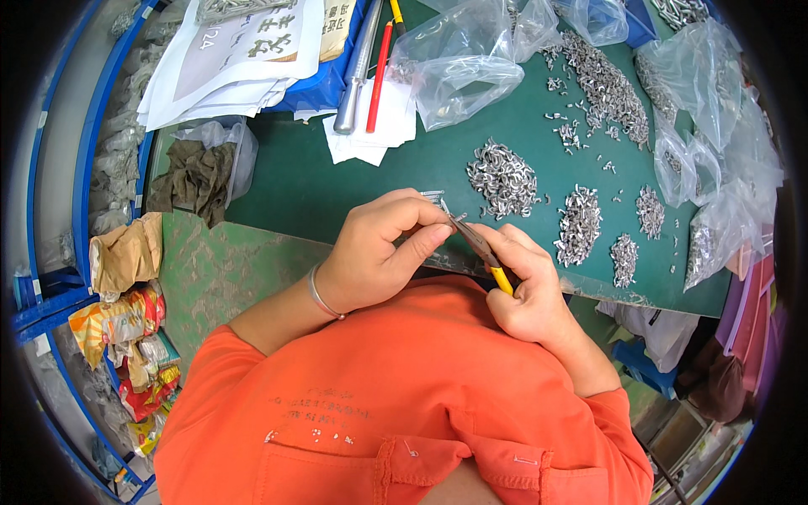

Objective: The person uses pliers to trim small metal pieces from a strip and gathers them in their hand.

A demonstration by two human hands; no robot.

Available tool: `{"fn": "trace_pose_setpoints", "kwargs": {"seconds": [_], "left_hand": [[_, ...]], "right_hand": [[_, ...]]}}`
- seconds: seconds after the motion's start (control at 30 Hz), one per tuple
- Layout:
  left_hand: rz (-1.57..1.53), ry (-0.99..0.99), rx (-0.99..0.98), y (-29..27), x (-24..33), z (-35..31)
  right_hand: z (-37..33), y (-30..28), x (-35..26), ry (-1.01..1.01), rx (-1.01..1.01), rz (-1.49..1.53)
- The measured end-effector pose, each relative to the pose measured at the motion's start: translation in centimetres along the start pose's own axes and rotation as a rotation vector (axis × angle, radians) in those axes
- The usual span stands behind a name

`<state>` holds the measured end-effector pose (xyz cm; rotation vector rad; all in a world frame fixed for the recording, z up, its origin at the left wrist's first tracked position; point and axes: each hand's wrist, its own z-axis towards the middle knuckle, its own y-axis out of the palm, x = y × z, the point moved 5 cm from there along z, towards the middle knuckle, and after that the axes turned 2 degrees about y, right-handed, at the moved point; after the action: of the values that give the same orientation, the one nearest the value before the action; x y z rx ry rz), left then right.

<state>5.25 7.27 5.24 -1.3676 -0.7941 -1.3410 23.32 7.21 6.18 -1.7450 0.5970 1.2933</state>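
Observation:
My right hand is closed round a pair of pliers with yellow grips, its jaws pointing up and left. Thumb and forefinger of my left hand pinch together at the plier tips, on a small silver metal piece. The piece's exact shape is too small to tell, and fingers partly cover it. Just beyond the hands lies a heap of small curved metal pieces on the green tabletop. More small piles of such pieces sit to the right of my right hand.
A long metal rod and a red pen rest on white paper. Clear plastic bags lie at the back, beside a larger metal heap. A tub with a brown cloth stands left; blue shelving lines that side.

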Motion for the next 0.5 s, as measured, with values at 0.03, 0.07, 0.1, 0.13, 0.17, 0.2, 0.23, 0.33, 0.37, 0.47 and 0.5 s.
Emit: {"fn": "trace_pose_setpoints", "kwargs": {"seconds": [0.03,0.07,0.1,0.13,0.17,0.2,0.23,0.33,0.37,0.47,0.5], "left_hand": [[-0.013,-0.012,0.000,0.0,-0.1,0.0],[-0.020,-0.019,-0.003,0.1,-0.1,0.0],[-0.027,-0.026,-0.005,0.1,-0.1,0.0],[-0.034,-0.033,-0.008,0.1,-0.1,0.0],[-0.162,-0.091,0.042,0.2,-0.2,0.0],[-0.289,-0.150,0.092,0.5,-0.3,-0.1],[-0.417,-0.208,0.141,0.7,-0.6,-0.1],[-0.563,-0.182,0.162,0.6,-0.8,-0.2],[-0.531,-0.218,0.147,0.6,-0.9,-0.2],[-0.458,-0.301,0.132,0.6,-1.1,0.0],[-0.451,-0.316,0.142,0.7,-1.1,0.0]], "right_hand": [[0.0,0.0,0.1,-0.003,0.002,0.007],[0.0,0.0,0.1,-0.005,0.005,0.014],[0.0,0.0,0.1,-0.013,0.014,0.004],[-0.1,0.0,0.0,-0.021,0.024,-0.006],[-0.1,0.0,-0.1,-0.028,0.034,-0.016],[-0.1,-0.1,-0.1,-0.075,0.089,-0.119],[-0.2,-0.1,0.0,-0.122,0.144,-0.223],[-0.1,0.0,-0.5,-0.254,0.244,-0.516],[-0.1,0.1,-0.7,-0.297,0.265,-0.611],[-0.1,0.3,-0.9,-0.349,0.295,-0.740],[-0.1,0.3,-1.0,-0.340,0.279,-0.753]]}}
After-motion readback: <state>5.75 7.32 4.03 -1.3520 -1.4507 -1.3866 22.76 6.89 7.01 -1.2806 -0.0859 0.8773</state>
